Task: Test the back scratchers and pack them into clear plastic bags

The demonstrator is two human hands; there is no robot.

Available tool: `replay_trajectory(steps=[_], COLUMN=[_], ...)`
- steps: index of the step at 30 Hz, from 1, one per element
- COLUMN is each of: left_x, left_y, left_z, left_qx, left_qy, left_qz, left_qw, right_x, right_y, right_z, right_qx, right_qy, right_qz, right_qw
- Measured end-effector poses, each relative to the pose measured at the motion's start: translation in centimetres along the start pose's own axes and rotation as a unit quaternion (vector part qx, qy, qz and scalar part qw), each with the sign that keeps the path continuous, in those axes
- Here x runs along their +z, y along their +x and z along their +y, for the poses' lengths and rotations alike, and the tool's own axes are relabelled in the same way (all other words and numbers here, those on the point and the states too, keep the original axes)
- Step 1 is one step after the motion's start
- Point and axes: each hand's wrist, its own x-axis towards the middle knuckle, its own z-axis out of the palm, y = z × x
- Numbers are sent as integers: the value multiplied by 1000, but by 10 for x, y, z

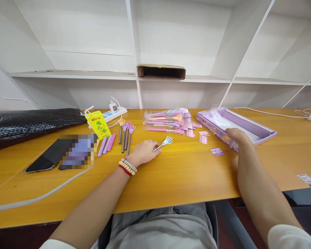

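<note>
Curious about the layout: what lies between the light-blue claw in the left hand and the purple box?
Small printed cards lie on the wooden table between the light-blue claw and the purple box; the head view shows it.

The phone [48, 156] lies at left, the box [270, 133] at right, the bagged sticks [167, 121] between them.

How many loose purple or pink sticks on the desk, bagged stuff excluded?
3. Two purple sticks side by side below the yellow packet, one pink stick just right of them. The pixelated patch further left could hide more.
</note>
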Motion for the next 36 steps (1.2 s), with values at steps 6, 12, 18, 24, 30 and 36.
replay_trajectory(steps=[6, 12, 18, 24, 30, 36], left_x=[-1, 0, 3, 3, 5, 2], left_y=[0, 1, 1, 2, 5, 3], left_z=[1, -2, -5, -4, -6, -3], left_qx=[-3, 9, 15, -9, -69, -98], left_qy=[-3, 7, 11, 16, 19, 32], left_qz=[-6, -6, 2, 5, 17, 12], left_qw=[1000, 1000, 1000, 1000, 997, 995], right_x=[-6, -12, -16, -2, 41, 53], right_y=[-17, -32, -38, -86, -135, -135], right_z=[-5, -16, -32, -99, -146, -143], right_qx=[100, 127, 43, -254, -268, -324], right_qy=[7, 48, 96, 291, 454, 308], right_qz=[1, 105, 209, 96, -296, -278], right_qw=[995, 985, 972, 917, 796, 850])
